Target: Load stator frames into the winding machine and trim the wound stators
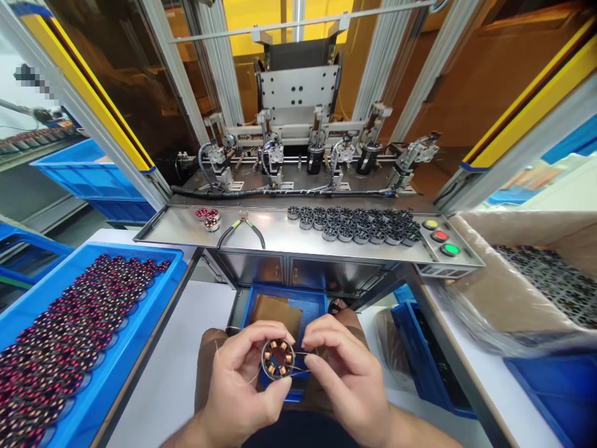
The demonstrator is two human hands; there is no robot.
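Tray [176, 260] far L, full of wound parts [93, 317]. L hand [242, 382] grips stator [272, 369], above bin [317, 303]; wires [300, 354] run R, R hand [347, 370] looks to pinch ends. Risk, I'd guess: wires snap or coil [288, 359] loosens if I tug hard.

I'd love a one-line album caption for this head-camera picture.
Left-hand fingers hold a copper-wound ring while right-hand fingers are at its thin wires, before a machine.
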